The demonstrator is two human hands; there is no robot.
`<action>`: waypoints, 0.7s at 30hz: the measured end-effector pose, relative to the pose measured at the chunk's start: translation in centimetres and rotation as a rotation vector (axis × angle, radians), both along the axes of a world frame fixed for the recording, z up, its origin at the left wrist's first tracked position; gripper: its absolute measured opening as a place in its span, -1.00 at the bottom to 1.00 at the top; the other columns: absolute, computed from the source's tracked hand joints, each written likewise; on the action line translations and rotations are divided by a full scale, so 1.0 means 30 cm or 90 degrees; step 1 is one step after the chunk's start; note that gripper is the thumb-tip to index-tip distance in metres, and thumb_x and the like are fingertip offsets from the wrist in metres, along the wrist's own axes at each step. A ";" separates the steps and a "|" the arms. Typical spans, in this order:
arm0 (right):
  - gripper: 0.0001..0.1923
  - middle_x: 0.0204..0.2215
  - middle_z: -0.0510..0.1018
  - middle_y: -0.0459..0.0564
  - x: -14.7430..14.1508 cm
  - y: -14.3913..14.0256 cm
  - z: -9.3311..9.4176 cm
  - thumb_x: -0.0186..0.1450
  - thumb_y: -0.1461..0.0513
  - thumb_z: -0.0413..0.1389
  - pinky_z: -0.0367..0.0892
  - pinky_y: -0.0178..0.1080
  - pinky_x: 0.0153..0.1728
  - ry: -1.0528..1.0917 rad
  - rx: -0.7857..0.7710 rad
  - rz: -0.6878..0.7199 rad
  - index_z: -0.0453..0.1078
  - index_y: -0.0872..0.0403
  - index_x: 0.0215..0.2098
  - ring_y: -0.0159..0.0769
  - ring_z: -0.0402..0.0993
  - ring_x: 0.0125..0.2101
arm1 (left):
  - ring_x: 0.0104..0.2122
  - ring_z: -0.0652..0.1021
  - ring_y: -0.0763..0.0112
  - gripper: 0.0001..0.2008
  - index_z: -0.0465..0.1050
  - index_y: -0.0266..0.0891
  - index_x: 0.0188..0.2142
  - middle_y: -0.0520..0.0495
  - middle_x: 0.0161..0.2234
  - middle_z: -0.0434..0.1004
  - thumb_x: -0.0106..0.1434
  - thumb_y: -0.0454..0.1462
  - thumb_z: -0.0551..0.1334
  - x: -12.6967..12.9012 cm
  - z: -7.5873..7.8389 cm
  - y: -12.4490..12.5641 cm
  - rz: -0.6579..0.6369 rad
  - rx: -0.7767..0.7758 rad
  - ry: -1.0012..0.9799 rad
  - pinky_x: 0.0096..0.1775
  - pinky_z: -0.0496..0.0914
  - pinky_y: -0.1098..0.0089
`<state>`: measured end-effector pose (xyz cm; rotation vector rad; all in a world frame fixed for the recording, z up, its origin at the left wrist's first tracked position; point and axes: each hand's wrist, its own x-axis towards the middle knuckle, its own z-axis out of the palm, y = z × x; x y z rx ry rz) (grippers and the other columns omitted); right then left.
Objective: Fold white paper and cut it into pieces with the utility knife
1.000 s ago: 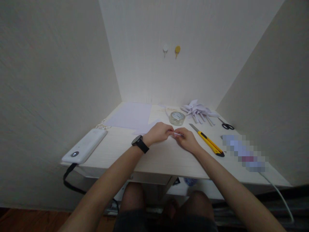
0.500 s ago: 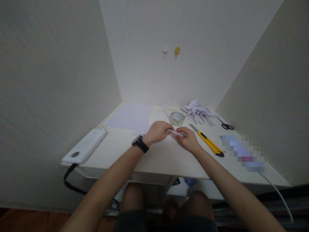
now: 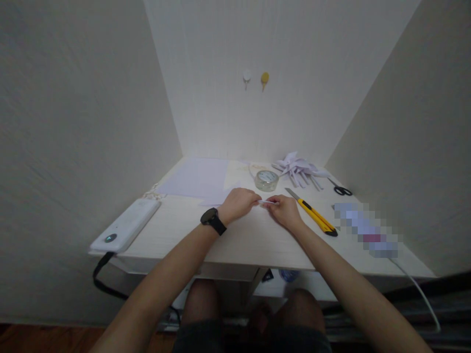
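A narrow folded strip of white paper [image 3: 267, 202] spans the gap between my hands, just above the desk. My left hand [image 3: 239, 203], with a black watch on the wrist, pinches its left end. My right hand [image 3: 285, 210] has its fingers closed on the right end and covers part of it. Just beyond them stands a roll of clear tape [image 3: 266, 181]. To the right of my right hand lies a yellow utility knife [image 3: 316, 215] with its blade out. A smaller piece of white paper [image 3: 217, 198] is partly behind my left hand.
White paper sheets [image 3: 196, 175] lie at the back left. Paper pinwheels [image 3: 297, 169] are heaped at the back right, near black-handled scissors [image 3: 342, 190]. A white device [image 3: 127, 225] sits at the left edge; a blurred item [image 3: 364, 230] with a cord lies right.
The paper strip has tilted and now shows a thinner edge between my fingers. My hands stay close together. The whole view has shifted slightly, and a small light shows on the white device.
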<state>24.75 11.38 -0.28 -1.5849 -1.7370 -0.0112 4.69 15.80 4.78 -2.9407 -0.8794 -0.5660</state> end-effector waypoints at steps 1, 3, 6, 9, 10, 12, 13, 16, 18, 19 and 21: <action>-0.85 -0.37 0.70 0.03 0.000 -0.002 0.002 0.23 0.15 0.21 0.36 -0.19 -0.29 -0.012 -0.006 0.004 0.63 0.00 -0.34 -0.15 0.58 -0.36 | -0.18 0.60 0.25 -0.78 0.60 -0.18 -0.15 -0.14 -0.22 0.66 0.37 -0.26 0.17 0.000 -0.001 0.000 0.007 0.003 0.008 -0.13 0.38 0.33; -0.84 -0.36 0.70 0.04 0.000 -0.006 0.005 0.26 0.17 0.19 0.34 -0.19 -0.29 -0.046 -0.016 0.004 0.63 0.01 -0.33 -0.15 0.58 -0.34 | -0.19 0.60 0.25 -0.78 0.60 -0.20 -0.18 -0.16 -0.24 0.65 0.37 -0.29 0.15 -0.002 -0.002 -0.001 0.029 0.019 0.020 -0.16 0.38 0.33; -0.82 -0.38 0.69 0.04 -0.001 -0.014 0.012 0.30 0.19 0.16 0.30 -0.20 -0.32 -0.111 -0.013 -0.004 0.62 0.01 -0.33 -0.15 0.57 -0.34 | -0.21 0.60 0.23 -0.78 0.59 -0.22 -0.19 -0.16 -0.26 0.64 0.37 -0.29 0.14 -0.001 -0.002 -0.006 0.041 0.033 0.028 -0.18 0.38 0.33; -0.82 -0.38 0.67 0.05 -0.011 -0.025 0.022 0.33 0.19 0.14 0.27 -0.20 -0.33 -0.176 0.001 0.011 0.61 0.02 -0.32 -0.15 0.55 -0.32 | -0.19 0.60 0.25 -0.77 0.57 -0.22 -0.15 -0.16 -0.24 0.64 0.40 -0.26 0.13 0.010 -0.009 -0.015 0.013 0.026 0.028 -0.16 0.38 0.33; -0.81 -0.38 0.67 0.06 -0.015 -0.029 0.025 0.34 0.19 0.13 0.26 -0.20 -0.33 -0.201 0.005 0.020 0.60 0.02 -0.31 -0.15 0.55 -0.32 | -0.18 0.60 0.25 -0.77 0.57 -0.22 -0.14 -0.17 -0.23 0.63 0.40 -0.26 0.12 0.014 -0.013 -0.019 0.003 0.025 0.028 -0.15 0.38 0.33; -0.78 -0.39 0.66 0.09 -0.025 -0.036 0.033 0.36 0.18 0.11 0.25 -0.18 -0.32 -0.248 0.007 0.036 0.60 0.04 -0.33 -0.13 0.54 -0.33 | -0.19 0.59 0.25 -0.77 0.57 -0.24 -0.16 -0.18 -0.24 0.63 0.40 -0.27 0.11 0.021 -0.020 -0.023 -0.007 0.028 0.033 -0.15 0.38 0.32; -0.77 -0.40 0.66 0.10 -0.029 -0.039 0.036 0.36 0.19 0.11 0.25 -0.17 -0.31 -0.268 0.007 0.042 0.60 0.05 -0.35 -0.13 0.54 -0.33 | -0.20 0.59 0.24 -0.77 0.56 -0.25 -0.18 -0.18 -0.25 0.62 0.40 -0.29 0.11 0.023 -0.024 -0.024 -0.009 0.034 0.039 -0.16 0.38 0.32; -0.80 -0.41 0.66 0.12 -0.039 -0.046 0.043 0.32 0.25 0.14 0.25 -0.14 -0.25 -0.305 0.006 0.058 0.60 0.07 -0.39 -0.11 0.54 -0.32 | -0.21 0.59 0.22 -0.78 0.55 -0.27 -0.21 -0.19 -0.26 0.61 0.39 -0.32 0.10 0.026 -0.034 -0.026 -0.017 0.061 0.062 -0.17 0.38 0.29; -0.81 -0.41 0.66 0.11 -0.043 -0.049 0.045 0.29 0.28 0.14 0.25 -0.12 -0.22 -0.318 0.008 0.068 0.60 0.06 -0.39 -0.11 0.54 -0.31 | -0.22 0.58 0.22 -0.79 0.54 -0.26 -0.22 -0.17 -0.26 0.61 0.38 -0.34 0.10 0.026 -0.036 -0.027 -0.029 0.074 0.072 -0.17 0.37 0.28; -0.81 -0.42 0.67 0.11 -0.044 -0.051 0.046 0.29 0.28 0.14 0.25 -0.12 -0.21 -0.323 0.008 0.071 0.60 0.06 -0.40 -0.11 0.54 -0.31 | -0.22 0.58 0.22 -0.79 0.54 -0.26 -0.22 -0.16 -0.26 0.61 0.37 -0.35 0.10 0.026 -0.036 -0.027 -0.035 0.077 0.073 -0.17 0.37 0.28; -0.81 -0.41 0.67 0.10 -0.047 -0.055 0.048 0.30 0.28 0.14 0.25 -0.12 -0.21 -0.322 0.008 0.068 0.60 0.06 -0.39 -0.11 0.54 -0.30 | -0.22 0.58 0.22 -0.79 0.54 -0.26 -0.22 -0.15 -0.27 0.60 0.36 -0.36 0.11 0.025 -0.033 -0.028 -0.041 0.083 0.073 -0.18 0.37 0.27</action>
